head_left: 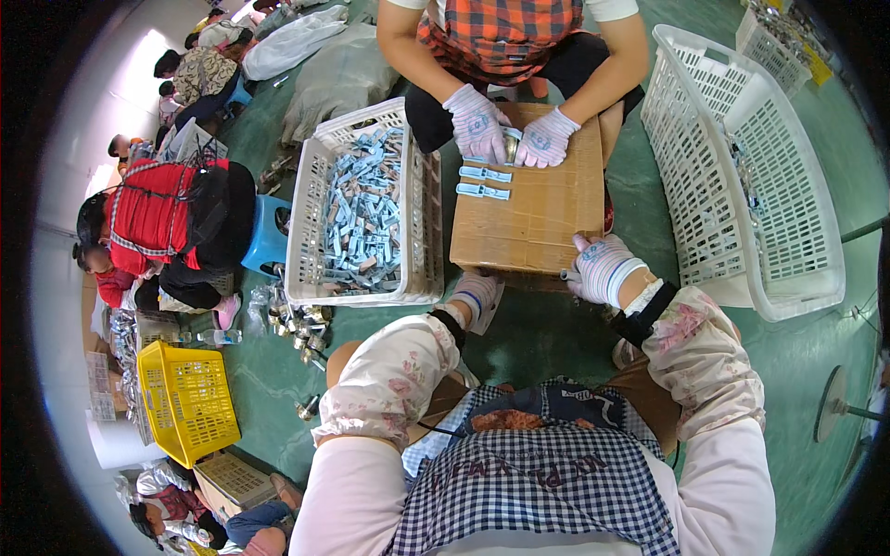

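Observation:
A closed cardboard box stands in front of me and serves as a work surface. Under its near left edge is my left hand, gloved in white, its fingers mostly hidden. My right hand, in a matching striped glove, grips the box's near right corner, thumb against the side. Across from me, a co-worker's gloved hands rest on the box around a metal piece. Two light blue metal clips lie side by side next to those hands.
A white basket full of light blue clips stands at the left, loose metal fittings on the floor below it. On the right is a tall white basket. A yellow basket and other seated people are farther left.

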`<state>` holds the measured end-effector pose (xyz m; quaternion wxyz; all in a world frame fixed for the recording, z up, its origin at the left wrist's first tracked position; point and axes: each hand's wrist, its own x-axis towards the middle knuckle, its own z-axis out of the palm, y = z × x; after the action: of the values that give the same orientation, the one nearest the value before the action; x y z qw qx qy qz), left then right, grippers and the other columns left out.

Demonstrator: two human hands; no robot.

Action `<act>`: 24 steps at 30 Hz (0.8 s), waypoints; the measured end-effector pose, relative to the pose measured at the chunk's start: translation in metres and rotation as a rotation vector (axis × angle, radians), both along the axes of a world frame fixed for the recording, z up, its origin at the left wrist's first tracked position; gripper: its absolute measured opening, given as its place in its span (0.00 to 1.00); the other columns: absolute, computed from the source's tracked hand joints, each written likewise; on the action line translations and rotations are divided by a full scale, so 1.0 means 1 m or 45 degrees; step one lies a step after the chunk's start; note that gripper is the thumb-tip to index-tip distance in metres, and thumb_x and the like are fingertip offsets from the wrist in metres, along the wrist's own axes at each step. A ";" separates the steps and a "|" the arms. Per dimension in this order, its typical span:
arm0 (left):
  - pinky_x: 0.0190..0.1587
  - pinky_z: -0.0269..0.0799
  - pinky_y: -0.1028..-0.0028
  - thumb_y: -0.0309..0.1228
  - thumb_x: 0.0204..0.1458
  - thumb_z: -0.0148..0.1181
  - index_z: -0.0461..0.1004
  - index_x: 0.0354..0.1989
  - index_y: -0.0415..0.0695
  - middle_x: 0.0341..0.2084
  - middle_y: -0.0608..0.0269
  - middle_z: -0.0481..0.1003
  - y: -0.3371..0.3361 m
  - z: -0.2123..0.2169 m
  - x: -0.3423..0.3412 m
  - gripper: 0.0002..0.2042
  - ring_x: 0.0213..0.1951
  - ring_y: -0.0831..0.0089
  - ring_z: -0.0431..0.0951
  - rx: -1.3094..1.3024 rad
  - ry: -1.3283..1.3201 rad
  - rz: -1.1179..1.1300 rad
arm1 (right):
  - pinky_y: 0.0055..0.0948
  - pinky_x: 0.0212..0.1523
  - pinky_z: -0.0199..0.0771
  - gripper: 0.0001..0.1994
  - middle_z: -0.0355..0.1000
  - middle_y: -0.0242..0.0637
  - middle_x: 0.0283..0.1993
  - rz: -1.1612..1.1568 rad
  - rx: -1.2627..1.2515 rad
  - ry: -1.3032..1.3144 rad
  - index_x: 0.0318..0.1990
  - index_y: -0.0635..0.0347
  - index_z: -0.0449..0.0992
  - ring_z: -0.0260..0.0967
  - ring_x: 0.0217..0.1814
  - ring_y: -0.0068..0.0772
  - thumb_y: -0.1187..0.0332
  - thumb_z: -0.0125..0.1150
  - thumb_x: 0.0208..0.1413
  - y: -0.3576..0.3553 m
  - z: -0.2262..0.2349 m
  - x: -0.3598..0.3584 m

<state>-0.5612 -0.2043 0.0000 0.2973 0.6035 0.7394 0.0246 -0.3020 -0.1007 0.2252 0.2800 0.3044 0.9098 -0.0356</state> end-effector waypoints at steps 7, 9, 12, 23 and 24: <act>0.59 0.66 0.64 0.52 0.61 0.39 0.75 0.53 0.47 0.51 0.53 0.74 0.007 0.009 0.003 0.26 0.53 0.53 0.73 -0.035 0.067 -0.040 | 0.40 0.56 0.65 0.24 0.64 0.50 0.61 0.005 0.009 0.007 0.44 0.57 0.80 0.68 0.57 0.42 0.46 0.50 0.57 0.005 0.002 0.001; 0.59 0.67 0.64 0.52 0.61 0.39 0.75 0.52 0.47 0.51 0.52 0.75 0.008 0.009 0.004 0.26 0.53 0.54 0.74 -0.068 0.094 -0.040 | 0.40 0.56 0.65 0.24 0.64 0.50 0.62 0.013 0.019 0.014 0.44 0.57 0.81 0.68 0.57 0.42 0.46 0.50 0.57 0.005 0.002 0.002; 0.58 0.67 0.64 0.52 0.61 0.39 0.73 0.54 0.47 0.50 0.52 0.75 0.010 0.004 0.005 0.26 0.53 0.53 0.74 -0.079 0.047 -0.003 | 0.41 0.55 0.66 0.24 0.63 0.51 0.62 0.013 0.016 -0.008 0.44 0.57 0.81 0.68 0.57 0.42 0.46 0.50 0.57 0.006 0.002 0.002; 0.61 0.64 0.66 0.52 0.61 0.40 0.68 0.60 0.49 0.55 0.54 0.71 0.003 -0.033 -0.016 0.26 0.55 0.53 0.71 0.015 0.053 -0.026 | 0.40 0.56 0.65 0.24 0.61 0.51 0.64 0.052 -0.002 -0.071 0.47 0.56 0.80 0.67 0.59 0.41 0.46 0.49 0.58 0.002 0.007 -0.008; 0.61 0.64 0.66 0.52 0.61 0.40 0.69 0.59 0.49 0.55 0.54 0.71 0.005 -0.031 -0.013 0.26 0.55 0.53 0.71 0.035 0.052 -0.039 | 0.40 0.57 0.65 0.24 0.60 0.52 0.65 0.051 0.000 -0.081 0.47 0.56 0.80 0.66 0.59 0.42 0.46 0.49 0.58 0.002 0.007 -0.005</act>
<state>-0.5740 -0.1991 -0.0311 0.2743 0.6190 0.7357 0.0177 -0.3074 -0.0984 0.2323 0.3093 0.2871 0.9064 -0.0202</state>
